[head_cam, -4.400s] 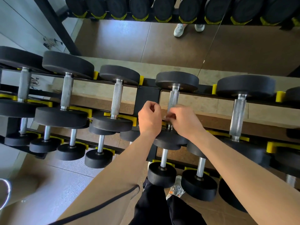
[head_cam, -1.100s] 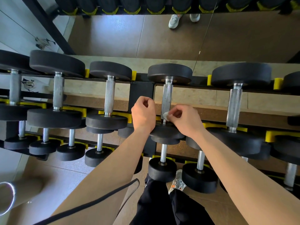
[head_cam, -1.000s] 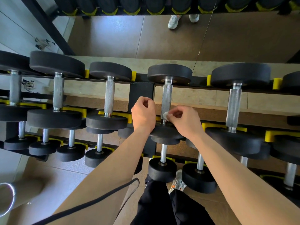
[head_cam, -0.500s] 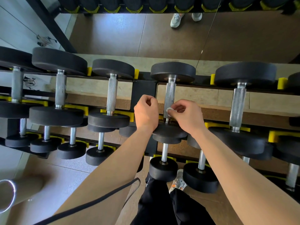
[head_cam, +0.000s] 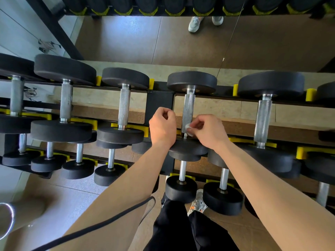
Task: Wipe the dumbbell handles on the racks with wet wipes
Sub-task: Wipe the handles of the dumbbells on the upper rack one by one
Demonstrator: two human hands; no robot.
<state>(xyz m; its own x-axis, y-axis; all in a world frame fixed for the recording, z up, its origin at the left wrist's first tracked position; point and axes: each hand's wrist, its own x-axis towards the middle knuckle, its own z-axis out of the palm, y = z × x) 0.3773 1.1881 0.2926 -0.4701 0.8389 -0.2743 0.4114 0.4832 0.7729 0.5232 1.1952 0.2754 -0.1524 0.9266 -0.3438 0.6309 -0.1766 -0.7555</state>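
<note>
Since our first look the right grip (head_cam: 208, 132) has crept up from the collar at the 6 o'clock end of the dumbbell handle (head_cam: 188, 107); over the last second it rose only a little more. The white wet wipe (head_cam: 188, 126) now shows, pinched between thumb and fingertips and pressed against the bar's 3 o'clock side, low on the knurling, just above the near weight head. Left grip (head_cam: 163, 125) unchanged: a curled fist just beside the bar at 9 o'clock, in front of the rack upright (head_cam: 159, 98), with nothing visible inside it. We cannot tell whether it touches the bar. The bar lies on the top tier, mid-view, running 12 to 6. Our reading: the stroke has begun at the near end and is working toward 12 o'clock, with most of the knurling above the wipe left to cover, and the 9 o'clock side likely wanting its own pass. Neighbouring handle at 3 o'clock (head_cam: 262, 120) and neighbouring handle at 9 o'clock (head_cam: 124, 105): wiped or not, we cannot say. Lower tiers wait below.
</note>
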